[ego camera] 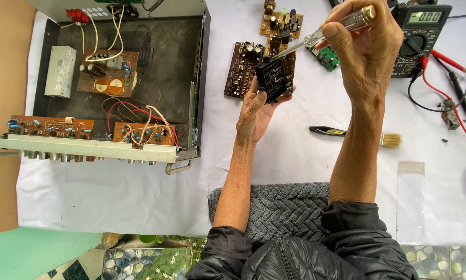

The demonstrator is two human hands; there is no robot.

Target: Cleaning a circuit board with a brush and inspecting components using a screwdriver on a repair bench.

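My left hand [254, 111] holds up a small brown circuit board with a black finned heat sink [275, 78] above the white cloth. My right hand [365, 49] grips a screwdriver with a clear handle and brass cap [347, 23]; its metal shaft slants down left and its tip touches the top of the heat sink. Both forearms reach out from black padded sleeves.
An opened black amplifier chassis [139, 93] with several boards and wires lies at the left. Loose circuit boards [241, 67] lie beyond my left hand. A multimeter [422, 36] with red and black leads sits at top right. A small brush [357, 135], a grey knitted towel [279, 207].
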